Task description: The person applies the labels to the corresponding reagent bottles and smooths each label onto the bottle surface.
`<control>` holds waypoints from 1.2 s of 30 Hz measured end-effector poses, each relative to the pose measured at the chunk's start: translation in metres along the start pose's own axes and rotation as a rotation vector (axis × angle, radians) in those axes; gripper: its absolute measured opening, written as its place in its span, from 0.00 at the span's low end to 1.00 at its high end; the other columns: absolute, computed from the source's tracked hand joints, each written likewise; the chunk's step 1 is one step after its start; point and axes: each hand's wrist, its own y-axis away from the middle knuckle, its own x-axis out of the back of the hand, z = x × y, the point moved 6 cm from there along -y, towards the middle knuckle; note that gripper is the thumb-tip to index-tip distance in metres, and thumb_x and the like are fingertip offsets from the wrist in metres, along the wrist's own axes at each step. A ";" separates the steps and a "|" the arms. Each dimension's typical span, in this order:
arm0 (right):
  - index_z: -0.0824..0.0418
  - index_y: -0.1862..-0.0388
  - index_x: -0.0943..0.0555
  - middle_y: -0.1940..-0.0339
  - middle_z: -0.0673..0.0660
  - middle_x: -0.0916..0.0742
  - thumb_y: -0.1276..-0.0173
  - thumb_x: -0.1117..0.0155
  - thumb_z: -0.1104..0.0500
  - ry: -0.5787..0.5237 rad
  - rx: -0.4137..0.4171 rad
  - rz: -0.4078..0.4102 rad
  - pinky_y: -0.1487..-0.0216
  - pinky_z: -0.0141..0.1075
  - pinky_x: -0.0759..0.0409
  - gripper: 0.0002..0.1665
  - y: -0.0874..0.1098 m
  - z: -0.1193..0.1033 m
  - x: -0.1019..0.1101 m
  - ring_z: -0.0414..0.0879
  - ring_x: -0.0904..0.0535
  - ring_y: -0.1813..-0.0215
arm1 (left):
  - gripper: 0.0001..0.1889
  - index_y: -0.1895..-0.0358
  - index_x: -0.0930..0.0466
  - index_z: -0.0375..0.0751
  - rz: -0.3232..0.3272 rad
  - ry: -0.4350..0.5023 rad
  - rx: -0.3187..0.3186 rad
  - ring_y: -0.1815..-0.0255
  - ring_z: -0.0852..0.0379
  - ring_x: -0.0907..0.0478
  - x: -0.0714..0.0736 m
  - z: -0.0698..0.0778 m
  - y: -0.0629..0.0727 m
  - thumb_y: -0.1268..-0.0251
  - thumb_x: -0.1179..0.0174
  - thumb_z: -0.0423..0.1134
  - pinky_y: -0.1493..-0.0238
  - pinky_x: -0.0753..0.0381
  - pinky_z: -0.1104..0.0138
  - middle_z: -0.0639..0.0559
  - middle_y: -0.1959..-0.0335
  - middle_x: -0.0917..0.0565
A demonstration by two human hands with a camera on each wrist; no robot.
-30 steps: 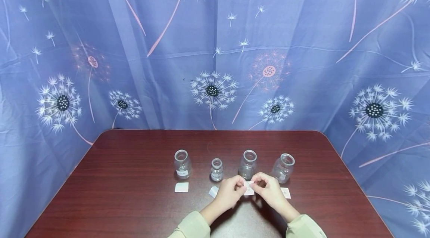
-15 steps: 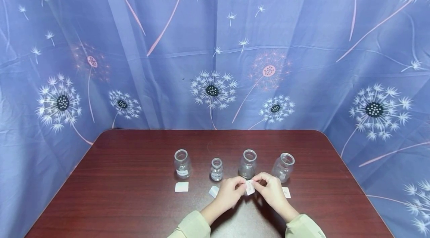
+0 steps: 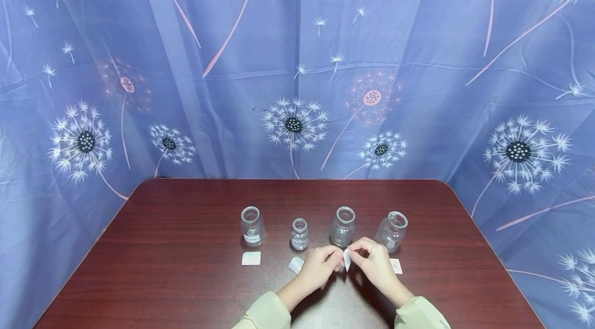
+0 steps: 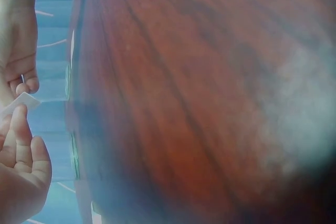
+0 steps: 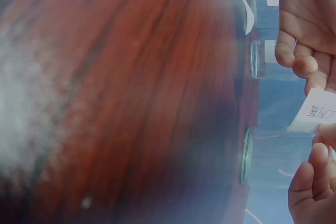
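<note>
A small white label (image 3: pixel 346 260) is held between my two hands above the table, tilted nearly edge-on in the head view. My left hand (image 3: pixel 318 267) pinches its left side, and my right hand (image 3: pixel 375 264) pinches the other side between thumb and index finger. Handwritten characters show on the label (image 5: pixel 320 109) in the right wrist view. Right behind my hands stands an upright clear glass jar (image 3: pixel 342 231); no label shows on it. In the left wrist view the label (image 4: pixel 25 100) appears plain white between the fingertips.
Left of that jar stand a small glass jar (image 3: pixel 299 236) and a larger one (image 3: pixel 252 225), both labelled. Another labelled jar (image 3: pixel 392 231) is at right. White paper pieces (image 3: pixel 251 258) lie in front of several jars on the brown table (image 3: pixel 176 267). A patterned curtain (image 3: pixel 223 112) hangs behind.
The label has turned between my fingers, from facing the head camera to nearly edge-on. My hands have hardly shifted; jars and paper pieces are unmoved.
</note>
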 end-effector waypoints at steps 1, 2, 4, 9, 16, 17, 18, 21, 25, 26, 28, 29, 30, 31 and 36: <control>0.60 0.83 0.21 0.84 0.52 0.19 0.63 0.32 0.75 -0.004 0.001 0.000 0.81 0.22 0.35 0.13 -0.001 -0.004 0.001 0.31 0.33 0.83 | 0.13 0.70 0.20 0.40 0.001 0.006 0.004 0.80 0.72 0.28 0.000 0.000 0.000 0.37 0.53 0.42 0.76 0.30 0.78 0.49 0.78 0.17; 0.61 0.83 0.21 0.84 0.53 0.19 0.63 0.32 0.76 -0.007 0.004 0.000 0.82 0.22 0.35 0.12 -0.002 -0.009 0.002 0.31 0.33 0.83 | 0.13 0.70 0.20 0.40 0.001 0.012 0.007 0.80 0.72 0.28 0.000 -0.001 0.000 0.37 0.52 0.42 0.76 0.30 0.78 0.49 0.78 0.17; 0.62 0.84 0.21 0.85 0.54 0.19 0.64 0.33 0.77 -0.018 0.014 -0.001 0.82 0.22 0.35 0.12 -0.003 -0.017 0.005 0.32 0.33 0.83 | 0.13 0.71 0.20 0.41 0.003 0.013 0.011 0.80 0.72 0.27 0.000 -0.002 0.000 0.38 0.52 0.42 0.77 0.30 0.78 0.49 0.78 0.17; 0.62 0.84 0.21 0.85 0.54 0.19 0.64 0.33 0.77 -0.026 0.040 -0.004 0.82 0.22 0.36 0.12 -0.003 -0.018 0.005 0.32 0.33 0.82 | 0.11 0.71 0.20 0.41 0.010 0.015 0.011 0.81 0.71 0.27 0.000 -0.003 0.000 0.39 0.50 0.41 0.78 0.30 0.79 0.49 0.78 0.17; 0.57 0.83 0.21 0.84 0.48 0.20 0.62 0.32 0.73 -0.029 0.046 -0.044 0.82 0.22 0.35 0.13 0.001 0.005 -0.003 0.28 0.34 0.81 | 0.05 0.71 0.19 0.39 0.083 -0.040 -0.053 0.79 0.73 0.28 0.006 0.004 -0.002 0.48 0.45 0.35 0.75 0.29 0.79 0.48 0.79 0.17; 0.57 0.83 0.21 0.84 0.47 0.20 0.62 0.32 0.73 -0.038 0.050 -0.053 0.82 0.22 0.36 0.12 0.001 0.006 -0.003 0.28 0.35 0.81 | 0.05 0.71 0.20 0.39 0.092 -0.049 -0.062 0.79 0.72 0.27 0.007 0.005 -0.002 0.50 0.44 0.34 0.75 0.29 0.80 0.49 0.79 0.17; 0.56 0.83 0.21 0.84 0.46 0.21 0.62 0.33 0.73 -0.045 0.049 -0.063 0.82 0.22 0.36 0.12 0.001 0.007 -0.004 0.28 0.35 0.81 | 0.05 0.71 0.20 0.39 0.099 -0.058 -0.069 0.79 0.72 0.27 0.008 0.006 -0.002 0.51 0.44 0.33 0.74 0.28 0.80 0.49 0.78 0.17; 0.56 0.83 0.21 0.84 0.46 0.21 0.62 0.33 0.73 -0.047 0.049 -0.089 0.82 0.22 0.36 0.12 0.003 0.007 -0.005 0.27 0.35 0.81 | 0.05 0.72 0.20 0.39 0.105 -0.047 -0.052 0.80 0.73 0.27 0.008 0.005 -0.003 0.54 0.43 0.31 0.76 0.28 0.80 0.50 0.79 0.17; 0.58 0.83 0.21 0.85 0.48 0.21 0.64 0.33 0.75 -0.049 0.064 -0.095 0.82 0.21 0.36 0.13 0.002 0.002 -0.004 0.28 0.35 0.81 | 0.06 0.72 0.21 0.40 0.116 -0.047 -0.018 0.82 0.75 0.33 0.009 0.004 -0.003 0.56 0.45 0.29 0.79 0.32 0.79 0.52 0.81 0.19; 0.59 0.84 0.20 0.85 0.49 0.21 0.65 0.34 0.76 -0.052 0.072 -0.091 0.81 0.20 0.36 0.13 0.001 -0.004 -0.003 0.28 0.34 0.81 | 0.06 0.72 0.21 0.40 0.120 -0.050 -0.014 0.83 0.75 0.35 0.010 0.003 -0.003 0.56 0.45 0.29 0.80 0.33 0.79 0.53 0.81 0.20; 0.61 0.84 0.21 0.85 0.52 0.20 0.66 0.34 0.78 -0.065 0.101 -0.080 0.81 0.21 0.36 0.13 -0.001 -0.016 0.001 0.30 0.33 0.81 | 0.06 0.73 0.22 0.41 0.133 -0.062 -0.008 0.84 0.74 0.37 0.010 0.003 -0.002 0.56 0.46 0.29 0.81 0.35 0.79 0.54 0.83 0.22; 0.63 0.84 0.21 0.85 0.53 0.20 0.66 0.34 0.79 -0.075 0.117 -0.072 0.81 0.21 0.35 0.13 -0.003 -0.022 0.003 0.31 0.33 0.81 | 0.06 0.73 0.22 0.41 0.139 -0.071 -0.004 0.84 0.74 0.38 0.010 0.003 -0.003 0.55 0.46 0.29 0.81 0.35 0.79 0.54 0.83 0.23; 0.64 0.84 0.21 0.85 0.55 0.20 0.66 0.35 0.79 -0.082 0.129 -0.067 0.81 0.21 0.35 0.13 -0.004 -0.027 0.005 0.32 0.32 0.82 | 0.05 0.73 0.22 0.41 0.144 -0.072 -0.004 0.85 0.74 0.38 0.010 0.002 -0.003 0.55 0.46 0.29 0.81 0.36 0.79 0.54 0.84 0.24; 0.65 0.84 0.21 0.85 0.55 0.20 0.67 0.35 0.80 -0.088 0.140 -0.062 0.81 0.22 0.34 0.13 -0.005 -0.032 0.006 0.33 0.31 0.82 | 0.05 0.73 0.23 0.42 0.147 -0.072 0.000 0.85 0.74 0.39 0.010 0.002 -0.003 0.55 0.46 0.29 0.82 0.36 0.79 0.55 0.84 0.25; 0.65 0.84 0.21 0.85 0.56 0.20 0.66 0.35 0.80 -0.126 0.182 -0.049 0.81 0.22 0.34 0.13 -0.004 -0.033 0.007 0.36 0.30 0.82 | 0.04 0.73 0.24 0.42 0.134 -0.035 0.015 0.84 0.73 0.38 0.010 -0.001 -0.004 0.52 0.46 0.30 0.80 0.36 0.79 0.56 0.83 0.26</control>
